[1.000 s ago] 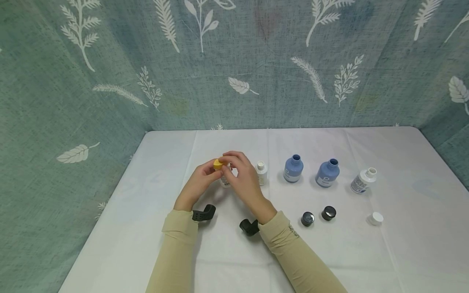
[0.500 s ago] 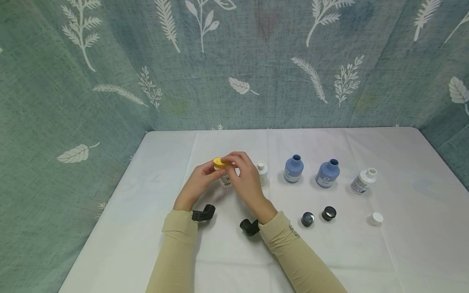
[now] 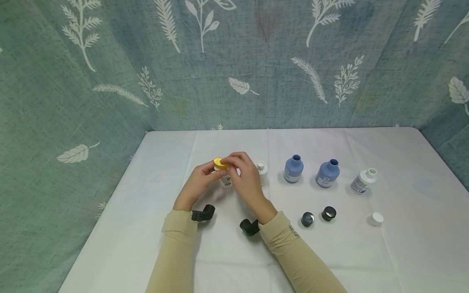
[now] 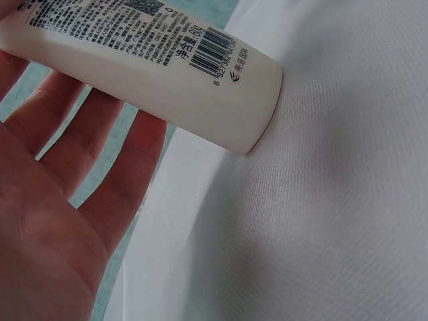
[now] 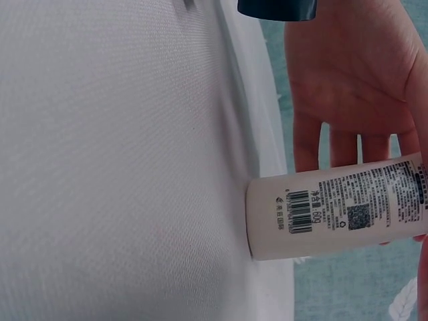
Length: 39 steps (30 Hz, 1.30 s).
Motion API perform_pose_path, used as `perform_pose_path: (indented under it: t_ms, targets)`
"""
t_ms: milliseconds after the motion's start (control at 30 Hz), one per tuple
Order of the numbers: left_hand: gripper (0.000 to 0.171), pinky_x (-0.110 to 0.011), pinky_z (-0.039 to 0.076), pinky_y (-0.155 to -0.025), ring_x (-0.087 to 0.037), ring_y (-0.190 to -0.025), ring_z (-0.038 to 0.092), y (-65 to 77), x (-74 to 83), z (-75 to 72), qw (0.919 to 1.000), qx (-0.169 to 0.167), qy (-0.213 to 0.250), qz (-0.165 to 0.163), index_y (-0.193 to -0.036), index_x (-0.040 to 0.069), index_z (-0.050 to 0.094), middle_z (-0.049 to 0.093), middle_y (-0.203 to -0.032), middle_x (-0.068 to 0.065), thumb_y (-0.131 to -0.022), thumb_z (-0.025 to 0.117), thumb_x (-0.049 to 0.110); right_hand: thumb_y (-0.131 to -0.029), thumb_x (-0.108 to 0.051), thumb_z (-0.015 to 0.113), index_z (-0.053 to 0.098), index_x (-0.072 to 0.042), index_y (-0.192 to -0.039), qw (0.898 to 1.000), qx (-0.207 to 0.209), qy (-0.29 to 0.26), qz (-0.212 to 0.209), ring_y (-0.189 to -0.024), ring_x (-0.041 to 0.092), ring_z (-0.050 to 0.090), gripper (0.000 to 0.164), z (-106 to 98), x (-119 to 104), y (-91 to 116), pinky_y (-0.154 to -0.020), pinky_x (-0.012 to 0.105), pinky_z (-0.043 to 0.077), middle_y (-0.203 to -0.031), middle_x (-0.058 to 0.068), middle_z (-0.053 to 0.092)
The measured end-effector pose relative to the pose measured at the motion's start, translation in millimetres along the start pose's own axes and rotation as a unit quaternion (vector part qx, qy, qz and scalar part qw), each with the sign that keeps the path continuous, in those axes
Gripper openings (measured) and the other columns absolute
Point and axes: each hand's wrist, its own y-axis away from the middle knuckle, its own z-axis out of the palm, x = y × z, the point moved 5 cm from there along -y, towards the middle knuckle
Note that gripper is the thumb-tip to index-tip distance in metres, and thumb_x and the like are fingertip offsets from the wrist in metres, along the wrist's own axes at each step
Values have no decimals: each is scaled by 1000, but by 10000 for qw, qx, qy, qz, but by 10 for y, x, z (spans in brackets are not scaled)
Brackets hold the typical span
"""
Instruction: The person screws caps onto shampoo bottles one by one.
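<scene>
A white bottle (image 3: 226, 181) with a yellow cap (image 3: 218, 162) stands upright on the white tablecloth. My left hand (image 3: 195, 185) grips its upper part, just below the cap. Fingers of my right hand (image 3: 246, 181) pinch the cap, the forefinger lying over its top. In the left wrist view, the printed label and barcode of the bottle (image 4: 180, 73) face the camera, and its base meets the cloth. The right wrist view shows the same bottle (image 5: 334, 207), with right-hand fingers behind it; the cap is out of that view.
Right of my hands stand a small white bottle (image 3: 261, 173), two blue uncapped bottles (image 3: 293, 169) (image 3: 327, 173) and a white uncapped bottle (image 3: 363, 181). Two black caps (image 3: 307, 219) (image 3: 329, 213) and a white cap (image 3: 375, 219) lie nearer me. A leaf-patterned green curtain (image 3: 205, 97) hangs behind.
The right fingers have shifted on the yellow cap, leaving more of its top uncovered than one second ago. The bottle and left hand stay almost in place.
</scene>
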Motion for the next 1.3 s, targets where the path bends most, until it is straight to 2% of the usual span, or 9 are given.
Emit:
perform_pose_path:
  t_ms: [167, 267, 400, 567, 667, 800, 867, 1100, 1300]
  targets:
    - [38, -33, 40, -83, -17, -101, 50, -43, -82, -14, 9999, 52, -121, -10, -122, 13, 59, 60, -117, -4, -87, 64, 29, -88, 0, 52, 70, -12, -94, 9999, -11, 120, -14, -88, 8, 55, 22, 3, 1, -5, -74, 22, 48, -102, -1, 57]
    - [37, -29, 37, -69, -16, -84, 47, -90, -192, -33, 9997, 162, -168, -29, -119, 17, 61, 60, -97, -2, -86, 65, 31, -88, -1, 54, 69, -13, -95, 9999, -53, 114, -10, -90, 8, 55, 21, 8, 3, -8, -75, 21, 48, -102, -2, 57]
    - [36, -29, 29, -58, -19, -71, 38, -105, -262, -53, 9991, 340, -225, -80, -113, 19, 63, 49, -77, -4, -83, 67, 38, -86, -2, 56, 69, -13, -97, 10000, -93, 16, 18, -96, 8, 55, 21, 14, 11, -8, -76, 21, 48, -104, -3, 57]
    - [42, -31, 33, -65, -20, -81, 43, -100, -258, -51, 9991, 343, -245, -91, -116, 21, 63, 56, -88, -5, -81, 68, 42, -86, -2, 55, 68, -14, -98, 9999, -130, -46, 7, -102, 6, 55, 21, 18, 14, -9, -76, 21, 49, -109, -4, 59]
    - [44, -35, 38, -75, -20, -90, 47, -107, -253, -40, 9995, 251, -172, -57, -120, 22, 61, 61, -105, -3, -82, 67, 41, -87, -3, 56, 68, -13, -99, 9998, -176, -80, -31, -103, 6, 56, 19, 24, 10, -14, -74, 21, 49, -112, -4, 59]
    - [43, -41, 42, -90, -18, -106, 50, -121, -243, -25, 9998, 127, -119, 97, -123, 21, 59, 58, -123, 0, -84, 66, 37, -89, -6, 57, 67, -13, -101, 9996, -241, -174, -35, -103, 6, 56, 17, 33, 6, -11, -72, 20, 50, -114, -4, 59]
    - [42, -43, 42, -93, -18, -109, 50, -122, -238, -21, 9997, 119, -150, 166, -123, 21, 59, 57, -124, 0, -84, 65, 36, -89, -7, 57, 67, -12, -101, 9994, -267, -216, -31, -104, 6, 56, 17, 38, 10, -8, -72, 20, 50, -115, -4, 59]
    - [33, -42, 48, -87, -21, -102, 57, -110, -217, -38, 9984, 378, -347, 236, -118, 24, 61, 60, -119, 2, -86, 64, 28, -90, -11, 58, 66, -12, -102, 9992, -312, -218, -99, -106, 6, 55, 15, 43, 9, -4, -72, 19, 50, -119, -3, 58]
    - [32, -42, 45, -93, -19, -114, 53, -121, -184, -41, 9957, 544, -619, 433, -119, 21, 61, 57, -124, 1, -87, 63, 26, -89, -14, 61, 66, -12, -103, 9992, -338, -217, -74, -106, 7, 55, 16, 39, 11, -2, -71, 20, 50, -121, -3, 56]
